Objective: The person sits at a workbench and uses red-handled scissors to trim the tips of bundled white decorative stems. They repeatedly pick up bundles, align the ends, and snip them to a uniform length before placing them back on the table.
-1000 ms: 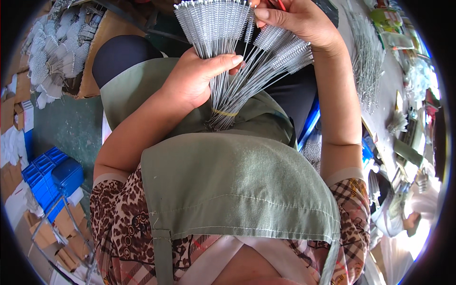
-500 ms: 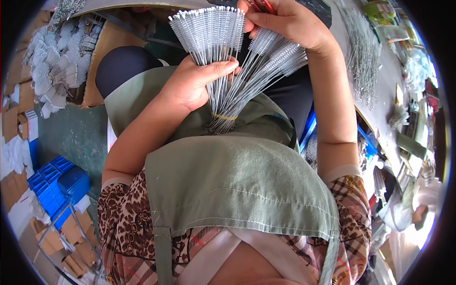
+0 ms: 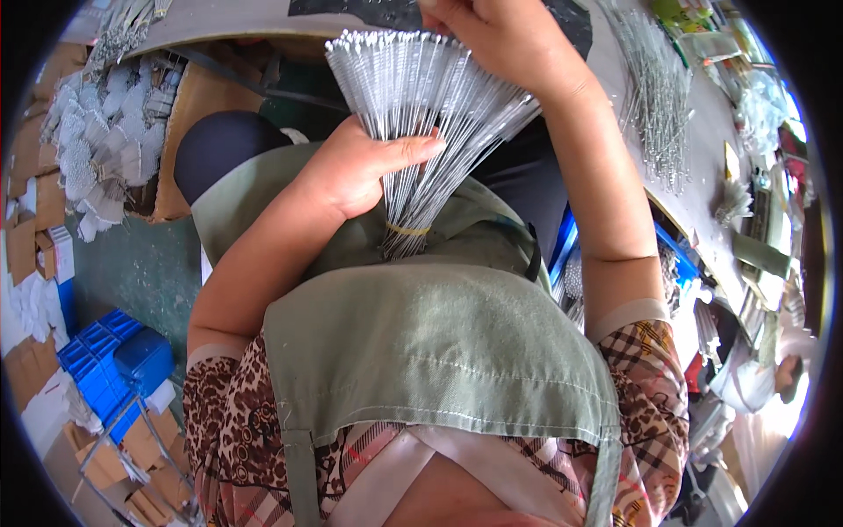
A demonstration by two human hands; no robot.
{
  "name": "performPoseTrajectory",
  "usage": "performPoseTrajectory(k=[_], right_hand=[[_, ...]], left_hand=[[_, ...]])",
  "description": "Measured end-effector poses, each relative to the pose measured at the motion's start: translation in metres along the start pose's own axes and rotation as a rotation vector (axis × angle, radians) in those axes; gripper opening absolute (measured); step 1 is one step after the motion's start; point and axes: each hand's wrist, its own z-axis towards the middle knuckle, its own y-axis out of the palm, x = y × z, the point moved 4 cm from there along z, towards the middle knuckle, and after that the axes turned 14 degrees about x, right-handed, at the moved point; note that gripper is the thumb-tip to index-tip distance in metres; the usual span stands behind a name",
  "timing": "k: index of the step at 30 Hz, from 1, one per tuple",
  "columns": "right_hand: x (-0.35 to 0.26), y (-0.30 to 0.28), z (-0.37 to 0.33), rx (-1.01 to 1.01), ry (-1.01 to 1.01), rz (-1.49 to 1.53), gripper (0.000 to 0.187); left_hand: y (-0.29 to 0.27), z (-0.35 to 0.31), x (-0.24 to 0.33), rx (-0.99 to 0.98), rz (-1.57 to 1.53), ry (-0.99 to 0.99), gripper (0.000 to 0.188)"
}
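Note:
A fanned bundle of thin twisted-wire tube brushes point(image 3: 399, 83) has pale bristles and white tips at its far end. A yellow band point(image 3: 408, 229) ties the wire stems together near my lap. My left hand point(image 3: 364, 162) grips the stems at mid-length, its thumb laid across them. Beyond the bristle ends, to the right, my right hand point(image 3: 500, 39) is closed with its fingers curled at the top edge of the picture. What those fingers hold, if anything, is out of sight. The bundle rests over my green apron point(image 3: 439, 325).
Many more brushes fill a cardboard box point(image 3: 180, 132) at the left. Loose wire brushes point(image 3: 659, 105) lie on the grey table point(image 3: 606, 53) at the right, near a dark mat point(image 3: 351, 9). A blue crate point(image 3: 101, 351) stands on the floor at the lower left.
The brushes on the right have come together with the rest into one wider fan. My right hand has moved up and slightly left, and the red-handled tool in it has left view.

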Motion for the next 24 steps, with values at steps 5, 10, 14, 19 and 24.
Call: performPoseTrajectory(k=[5, 10, 14, 19, 24], right_hand=[[-0.012, -0.016, 0.008, 0.145, -0.052, -0.129, 0.024], [-0.011, -0.042, -0.014, -0.328, 0.351, 0.402, 0.053], [0.011, -0.039, -0.048, -0.396, 0.632, 0.432, 0.047], [0.029, -0.044, -0.068, -0.532, 0.820, 0.390, 0.048], [0.037, -0.044, -0.065, -0.563, 0.797, 0.361, 0.047]], left_hand=[[-0.001, 0.004, 0.000, 0.029, 0.027, 0.040, 0.030], [0.001, 0.004, 0.002, 0.021, -0.006, 0.026, 0.030], [-0.002, 0.009, -0.002, 0.030, 0.004, 0.066, 0.030], [0.002, 0.010, 0.000, -0.050, -0.032, 0.005, 0.030], [0.002, 0.010, 0.001, -0.069, -0.018, 0.027, 0.030]])
